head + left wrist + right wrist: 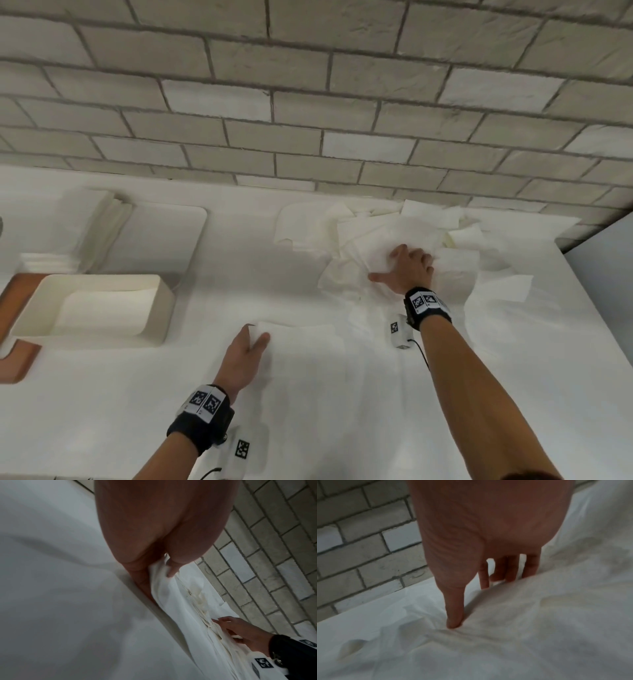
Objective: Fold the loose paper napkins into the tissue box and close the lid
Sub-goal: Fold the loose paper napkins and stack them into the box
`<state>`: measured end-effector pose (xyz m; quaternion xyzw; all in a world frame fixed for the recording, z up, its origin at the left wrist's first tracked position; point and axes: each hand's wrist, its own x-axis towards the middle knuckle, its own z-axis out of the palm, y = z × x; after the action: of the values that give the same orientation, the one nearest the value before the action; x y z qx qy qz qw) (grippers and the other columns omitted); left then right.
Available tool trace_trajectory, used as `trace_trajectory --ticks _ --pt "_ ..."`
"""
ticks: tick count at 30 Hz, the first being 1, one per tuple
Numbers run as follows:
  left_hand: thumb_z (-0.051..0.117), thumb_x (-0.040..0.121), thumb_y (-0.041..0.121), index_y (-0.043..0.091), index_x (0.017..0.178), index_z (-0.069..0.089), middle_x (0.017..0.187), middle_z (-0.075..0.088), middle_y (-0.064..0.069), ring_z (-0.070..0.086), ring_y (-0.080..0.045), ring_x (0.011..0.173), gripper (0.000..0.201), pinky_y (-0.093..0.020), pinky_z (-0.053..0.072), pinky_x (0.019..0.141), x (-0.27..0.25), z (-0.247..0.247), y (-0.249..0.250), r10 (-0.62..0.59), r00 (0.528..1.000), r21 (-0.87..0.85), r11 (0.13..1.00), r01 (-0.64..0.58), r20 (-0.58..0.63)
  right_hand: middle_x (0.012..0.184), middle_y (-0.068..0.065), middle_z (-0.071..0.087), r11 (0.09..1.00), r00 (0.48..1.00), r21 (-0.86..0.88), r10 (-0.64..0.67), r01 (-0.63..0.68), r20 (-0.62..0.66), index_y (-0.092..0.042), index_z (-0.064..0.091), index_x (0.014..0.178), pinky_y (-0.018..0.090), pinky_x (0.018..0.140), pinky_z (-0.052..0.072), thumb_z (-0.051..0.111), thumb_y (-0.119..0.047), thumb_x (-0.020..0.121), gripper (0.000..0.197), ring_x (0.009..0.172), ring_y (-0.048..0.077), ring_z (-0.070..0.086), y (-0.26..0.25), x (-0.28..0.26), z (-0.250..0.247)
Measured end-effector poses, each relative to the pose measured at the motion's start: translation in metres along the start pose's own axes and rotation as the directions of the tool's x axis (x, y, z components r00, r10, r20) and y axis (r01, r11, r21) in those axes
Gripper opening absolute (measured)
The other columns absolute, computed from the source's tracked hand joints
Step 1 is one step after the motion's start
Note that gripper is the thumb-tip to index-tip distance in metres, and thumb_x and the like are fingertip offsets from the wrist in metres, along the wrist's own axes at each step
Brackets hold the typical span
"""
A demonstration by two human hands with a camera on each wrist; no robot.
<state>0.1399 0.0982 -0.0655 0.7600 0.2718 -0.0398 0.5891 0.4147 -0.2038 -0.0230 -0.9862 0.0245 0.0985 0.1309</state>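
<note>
Nearest the lens, lower centre of the head view: left hand [245, 353], wrist band with printed markers behind it. One flat napkin [301, 342] is pinched at its upper-left corner between thumb and fingers; the left wrist view confirms the thumb [172, 572] curled over the paper edge. Rest of that sheet lies flat on the white table [308, 428].

Right hand [407, 270], right of centre, is laid on the loose napkin pile [394, 233]. Fingers are spread and straight, tips pressed into the paper, thumb out to the left; nothing is gripped. Right wrist view shows the same: thumb tip [453, 623] and fingers pushed down into crumpled sheets.

Pile is spread across the upper right of the table, against the brick wall [308, 102]; sheets overlap, some creased.

Tissue box [99, 308] is at the left edge, mid-height, well apart from both hands. It is open, with a layer of folded napkins seen inside. Lid [164, 236], white with rounded corners, lies flat just above the box. Another stack of folded napkins [99, 219] sits at the lid's upper left. Orange-brown tray edge [17, 359] is seen under the box's left side.
</note>
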Motion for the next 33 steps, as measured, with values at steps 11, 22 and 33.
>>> trace_trajectory --ticks 11,22,33 --pt "0.073 0.098 0.025 0.026 0.114 0.063 0.1 0.079 0.005 0.075 -0.018 0.096 0.019 -0.038 0.058 0.085 -0.016 -0.016 -0.005 0.05 0.999 0.199 0.979 -0.046 -0.014 0.122 0.013 0.062 0.968 0.969 -0.094 -0.238 0.232 -0.062 -0.012 0.056 0.124 0.052 0.096 0.055 0.063 -0.028 0.095 0.034 0.113 0.041 0.065 -0.002 -0.011 -0.006" --pt "0.071 0.094 0.053 0.029 0.126 0.061 0.118 0.073 0.008 0.068 -0.005 0.114 0.041 -0.021 0.053 0.094 -0.049 -0.025 0.091 0.341 0.94 -0.039 0.939 -0.342 -0.034 0.137 -0.013 0.07 0.555 0.887 0.776 -0.462 0.3 -0.012 -0.04 0.054 0.147 0.034 0.109 0.052 0.072 -0.022 0.103 0.051 0.129 0.013 0.064 -0.049 -0.137 -0.091" --pt "0.082 0.093 0.033 0.028 0.128 0.066 0.109 0.079 -0.011 0.074 -0.029 0.103 0.039 -0.042 0.058 0.085 -0.017 0.025 0.147 0.199 0.976 -0.469 0.873 -0.133 0.094 0.149 -0.007 0.065 0.455 0.782 0.885 -0.586 0.098 0.214 -0.031 0.054 0.154 0.052 0.126 0.037 0.053 -0.01 0.109 0.05 0.142 0.015 0.057 -0.053 -0.177 -0.048"
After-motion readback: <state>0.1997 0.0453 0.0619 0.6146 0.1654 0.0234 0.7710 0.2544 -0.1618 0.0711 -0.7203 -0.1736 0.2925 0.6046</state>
